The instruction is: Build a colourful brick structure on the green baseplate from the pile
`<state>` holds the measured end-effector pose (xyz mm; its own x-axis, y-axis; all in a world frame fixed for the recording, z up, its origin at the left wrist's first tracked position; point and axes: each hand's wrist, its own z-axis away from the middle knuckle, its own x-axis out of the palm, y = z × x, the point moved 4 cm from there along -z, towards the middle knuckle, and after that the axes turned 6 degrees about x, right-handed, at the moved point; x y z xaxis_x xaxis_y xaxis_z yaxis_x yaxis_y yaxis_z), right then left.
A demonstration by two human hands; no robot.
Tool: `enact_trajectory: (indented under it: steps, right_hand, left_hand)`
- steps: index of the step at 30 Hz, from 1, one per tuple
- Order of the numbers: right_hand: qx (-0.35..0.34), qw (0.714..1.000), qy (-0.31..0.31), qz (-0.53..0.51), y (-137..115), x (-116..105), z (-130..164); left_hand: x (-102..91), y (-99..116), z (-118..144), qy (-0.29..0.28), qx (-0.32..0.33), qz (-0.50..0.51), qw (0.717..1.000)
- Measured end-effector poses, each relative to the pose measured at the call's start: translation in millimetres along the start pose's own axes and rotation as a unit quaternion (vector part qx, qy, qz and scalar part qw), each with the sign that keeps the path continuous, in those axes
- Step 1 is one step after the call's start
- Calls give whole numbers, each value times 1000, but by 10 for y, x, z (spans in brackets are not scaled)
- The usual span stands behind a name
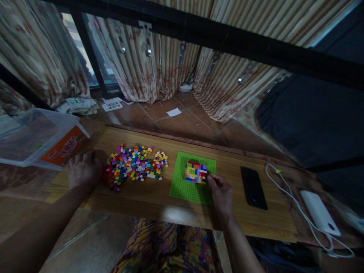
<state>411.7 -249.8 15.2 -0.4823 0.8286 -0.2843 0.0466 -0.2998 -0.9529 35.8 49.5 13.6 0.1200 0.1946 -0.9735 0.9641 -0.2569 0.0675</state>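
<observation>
My left hand (84, 169) rests palm down at the left end of the wooden table, fingers spread beside a clear plastic box. Just right of it lies a wide pile of small multicoloured building bricks (136, 163). A green baseplate (178, 187) lies to the right of the pile, bearing a blocky build of coloured bricks (196, 172). My right hand (220, 189) is over the baseplate's right edge, thumb and fingertips pinched together close to the build's right side. Whatever sits between those fingertips, if anything, is too small to make out.
The clear plastic box (61, 131) with an orange label stands at the left. On the table's (136, 199) right side lies a black phone (254, 187). Farther right are a white power bank (320, 212) and its cable. A dark metal bar (227, 41) and curtains cross the back.
</observation>
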Motion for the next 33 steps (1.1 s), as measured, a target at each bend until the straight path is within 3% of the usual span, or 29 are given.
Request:
enact_trajectory:
  steps: [10, 33]
  right_hand:
    - [48, 999, -19, 6, 92, 64, -103]
    - [77, 996, -36, 6, -42, 106, -91]
  left_hand:
    - [-37, 33, 9, -1, -9, -4, 1000]
    - [0, 7, 7, 6, -13, -4, 1000]
